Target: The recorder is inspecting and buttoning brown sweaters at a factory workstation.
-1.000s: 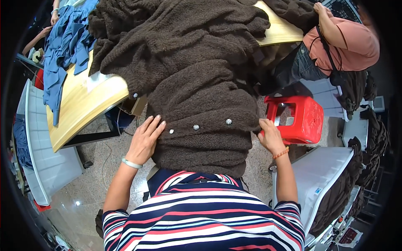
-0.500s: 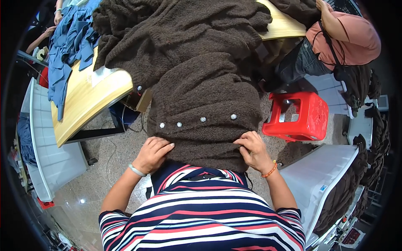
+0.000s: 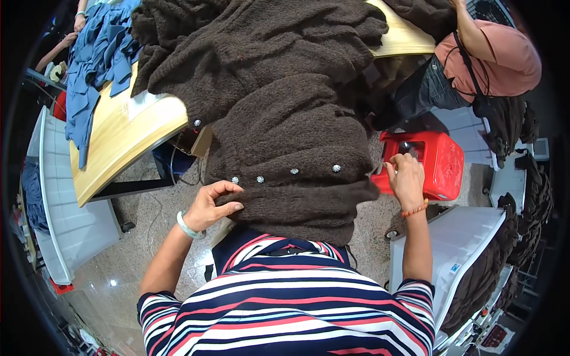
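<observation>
A dark brown knitted garment [image 3: 285, 130] with a row of sparkling round buttons [image 3: 259, 179] hangs over the table and comes down across my lap. My left hand [image 3: 211, 206] is at its left edge, just below the leftmost button of the row. The thumb lies on the knit and the curled index finger rests beside it, gripping the edge. Out past the right edge is my right hand [image 3: 407, 181], above the red stool. Its thumb and fingers are bent together; whatever they pinch, if anything, is too small to make out.
The red plastic stool [image 3: 446, 169] stands at the right, near a white bin [image 3: 475, 234] holding dark garments. Blue garments [image 3: 101, 65] hang over the wooden tabletop [image 3: 136, 136] at the left. Another person [image 3: 490, 56] works at the far right. A second white bin [image 3: 77, 219] stands at the left.
My right hand has left the garment's lower right edge and moved up and right, over the stool. My left hand has shifted slightly upward, and the lower right edge now spreads farther right.
</observation>
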The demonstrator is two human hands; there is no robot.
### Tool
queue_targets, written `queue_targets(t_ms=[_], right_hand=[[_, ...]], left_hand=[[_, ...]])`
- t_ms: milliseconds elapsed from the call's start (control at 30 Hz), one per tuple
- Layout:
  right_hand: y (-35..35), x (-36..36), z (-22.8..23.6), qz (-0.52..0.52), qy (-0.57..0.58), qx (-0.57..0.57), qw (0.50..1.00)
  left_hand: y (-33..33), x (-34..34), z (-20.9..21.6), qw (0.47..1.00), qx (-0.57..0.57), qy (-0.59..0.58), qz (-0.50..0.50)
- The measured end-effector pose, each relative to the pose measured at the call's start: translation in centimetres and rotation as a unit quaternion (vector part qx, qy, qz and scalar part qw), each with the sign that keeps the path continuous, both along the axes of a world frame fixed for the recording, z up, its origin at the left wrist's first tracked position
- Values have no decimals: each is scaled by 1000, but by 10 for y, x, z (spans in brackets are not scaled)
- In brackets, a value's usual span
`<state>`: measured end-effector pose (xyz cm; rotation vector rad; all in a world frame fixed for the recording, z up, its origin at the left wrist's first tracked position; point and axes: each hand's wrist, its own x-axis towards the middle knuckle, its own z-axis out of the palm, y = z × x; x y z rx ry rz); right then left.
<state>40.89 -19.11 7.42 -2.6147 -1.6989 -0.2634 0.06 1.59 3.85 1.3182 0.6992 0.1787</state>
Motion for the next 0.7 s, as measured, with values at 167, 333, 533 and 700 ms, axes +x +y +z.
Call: queue_targets(t_ms=[167,333,533,700], right_hand=[[41,-117,39,109,429,159,882],[98,-208,11,237,611,109,748],[127,-230,-25,229,677,-17,700],[123,-220,-29,127,793,-108,586]], left_hand=[[-3,-21,-7,990,-83,-17,116],[-7,-29,-5,992,-46,-5,115],[-12,-35,0,981,-99,-54,157],[-17,-35,-15,977,-141,-51,152]])
